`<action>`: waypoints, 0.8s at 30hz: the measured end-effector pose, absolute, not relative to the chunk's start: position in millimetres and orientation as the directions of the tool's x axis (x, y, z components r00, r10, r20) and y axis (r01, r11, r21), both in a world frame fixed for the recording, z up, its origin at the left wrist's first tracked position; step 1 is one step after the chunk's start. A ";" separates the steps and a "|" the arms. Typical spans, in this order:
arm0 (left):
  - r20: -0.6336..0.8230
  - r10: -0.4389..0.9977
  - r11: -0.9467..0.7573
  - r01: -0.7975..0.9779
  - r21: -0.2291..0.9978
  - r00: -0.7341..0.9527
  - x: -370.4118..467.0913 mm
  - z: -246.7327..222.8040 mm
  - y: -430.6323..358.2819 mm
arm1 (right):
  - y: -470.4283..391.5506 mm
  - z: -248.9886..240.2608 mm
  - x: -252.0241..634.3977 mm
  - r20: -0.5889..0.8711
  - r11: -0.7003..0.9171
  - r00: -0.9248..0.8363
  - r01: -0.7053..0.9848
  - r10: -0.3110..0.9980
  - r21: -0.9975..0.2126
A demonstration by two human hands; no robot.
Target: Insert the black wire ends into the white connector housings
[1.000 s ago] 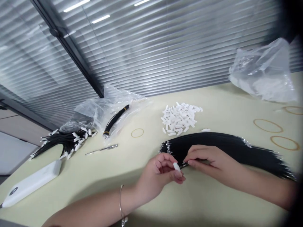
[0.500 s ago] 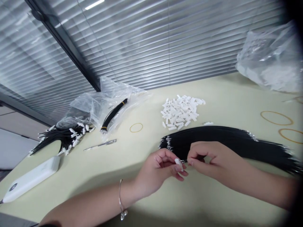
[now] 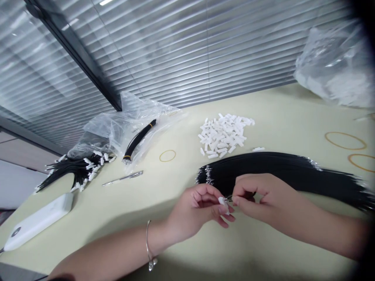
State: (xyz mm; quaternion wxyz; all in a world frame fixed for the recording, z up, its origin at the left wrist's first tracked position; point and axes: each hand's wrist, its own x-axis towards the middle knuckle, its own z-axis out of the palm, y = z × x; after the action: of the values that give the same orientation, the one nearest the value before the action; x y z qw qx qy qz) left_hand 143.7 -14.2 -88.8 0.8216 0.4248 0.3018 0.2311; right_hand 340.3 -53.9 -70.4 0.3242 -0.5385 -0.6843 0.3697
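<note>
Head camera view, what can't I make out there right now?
- Head view: part of the wires, hidden by the right hand.
- Head view: wire tips at the white connector in the left hand, too small and blurred.
- Head view: plastic bag, its right side lost in the dark edge.

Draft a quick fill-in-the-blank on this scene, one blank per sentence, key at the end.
1. The left grip pinches a small piece coloured ____.
2. The right grip holds thin wires coloured ____.
3. The bracelet is worn on the person's ____ side.
4. Of the white pile and the silver pen-like tool, the one nearer the picture's left edge is the ____.

Missing words: white; black; left; tool
</note>
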 end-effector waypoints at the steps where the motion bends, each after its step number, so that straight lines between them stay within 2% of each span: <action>1: -0.300 0.637 0.532 -0.123 0.837 0.711 143.6 -88.8 -14.3 | -53.9 -70.0 340.3 0.052 0.148 -0.205 0.491 0.977 -0.858; 14: -0.268 0.634 0.511 -0.133 0.849 0.725 142.7 -90.8 -14.7 | -52.3 -67.4 341.8 0.024 0.141 -0.228 0.511 0.973 -0.848; 24: -0.266 0.624 0.500 -0.114 0.858 0.734 141.6 -92.1 -13.6 | -56.5 -70.2 343.0 -0.061 0.074 -0.232 0.534 0.971 -0.842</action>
State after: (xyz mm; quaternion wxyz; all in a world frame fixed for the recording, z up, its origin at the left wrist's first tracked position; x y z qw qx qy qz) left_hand 141.6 -13.6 -92.1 0.8175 0.4459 0.2861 0.2258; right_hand 343.0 -56.5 -70.2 0.2770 -0.5545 -0.6785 0.3944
